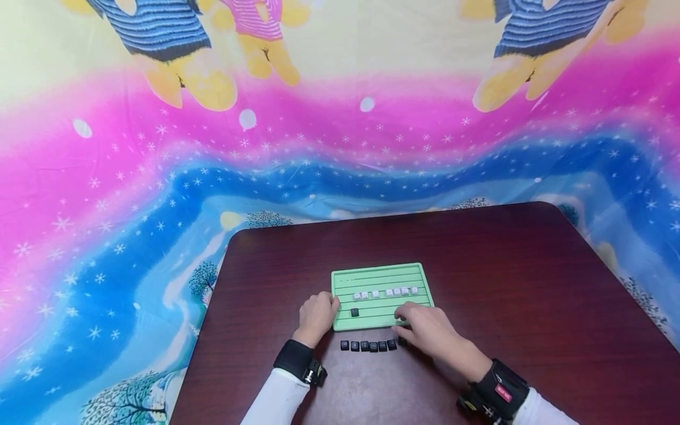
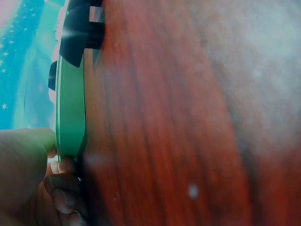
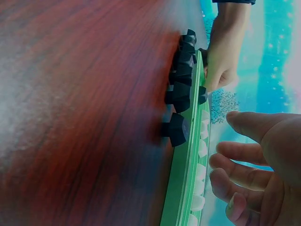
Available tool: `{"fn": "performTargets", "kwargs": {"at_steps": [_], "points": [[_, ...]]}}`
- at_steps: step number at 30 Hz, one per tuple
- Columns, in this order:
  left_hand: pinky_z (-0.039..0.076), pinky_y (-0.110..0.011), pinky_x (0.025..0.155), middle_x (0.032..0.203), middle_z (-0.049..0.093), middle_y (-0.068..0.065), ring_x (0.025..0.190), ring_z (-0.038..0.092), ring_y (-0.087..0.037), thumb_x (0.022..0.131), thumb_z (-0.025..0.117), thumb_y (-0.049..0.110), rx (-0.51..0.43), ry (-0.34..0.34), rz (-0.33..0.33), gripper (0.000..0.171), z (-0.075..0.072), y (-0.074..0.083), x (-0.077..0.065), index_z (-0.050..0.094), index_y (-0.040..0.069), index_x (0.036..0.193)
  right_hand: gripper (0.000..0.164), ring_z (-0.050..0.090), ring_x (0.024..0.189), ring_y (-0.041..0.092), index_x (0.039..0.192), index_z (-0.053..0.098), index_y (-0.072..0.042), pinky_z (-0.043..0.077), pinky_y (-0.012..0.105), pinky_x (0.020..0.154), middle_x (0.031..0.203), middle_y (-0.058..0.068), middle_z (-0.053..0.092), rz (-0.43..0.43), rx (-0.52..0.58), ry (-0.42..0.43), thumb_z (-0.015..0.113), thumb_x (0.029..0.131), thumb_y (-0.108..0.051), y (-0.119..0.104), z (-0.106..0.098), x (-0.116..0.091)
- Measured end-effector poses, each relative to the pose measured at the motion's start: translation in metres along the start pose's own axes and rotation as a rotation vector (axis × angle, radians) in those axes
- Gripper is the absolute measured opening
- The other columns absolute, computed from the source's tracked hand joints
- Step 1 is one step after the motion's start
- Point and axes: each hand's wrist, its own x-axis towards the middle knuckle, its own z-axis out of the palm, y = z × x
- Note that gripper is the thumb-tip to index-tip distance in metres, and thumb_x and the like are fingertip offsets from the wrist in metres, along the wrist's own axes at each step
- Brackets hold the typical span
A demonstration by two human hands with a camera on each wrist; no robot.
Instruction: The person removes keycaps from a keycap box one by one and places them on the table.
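Observation:
A green grooved board (image 1: 379, 321) lies on the table. My left hand (image 1: 317, 316) holds its left edge; in the left wrist view the thumb (image 2: 44, 140) lies on the rim with the fingers curled at the corner. Along a middle groove stand several white keycaps (image 1: 396, 292), and lower left on the board is one black keycap (image 1: 355, 312). In front of the board, several more black keycaps (image 1: 365, 346) form a row on the table. Over the board's lower right corner hovers my right hand (image 1: 430, 330), fingers relaxed and apart, nothing between them, beside the row's right end.
The dark red-brown wooden table (image 1: 494, 265) has rounded far corners. Behind it hangs a pink and blue cloth (image 1: 366, 141) printed with bears and snowflakes. Each wrist carries a black strap (image 1: 499, 389) with a small device.

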Motion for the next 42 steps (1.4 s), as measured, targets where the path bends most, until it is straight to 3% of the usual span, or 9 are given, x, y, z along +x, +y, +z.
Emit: {"fn": "performTargets", "kwargs": {"at_steps": [42], "points": [[0.025,-0.029,0.045,0.052,0.027,0.007,0.045,0.031,-0.013,0.099,0.054,0.028,0.006,-0.013,-0.010,0.048,0.003,-0.002,0.003,0.035,0.020,0.056,0.021,0.067,0.080,0.012,0.100,0.076,-0.018,0.053,0.032,0.065,0.090,-0.006,0.071,0.058,0.076,0.003,0.078,0.087,-0.034,-0.015,0.004,0.032]]}}
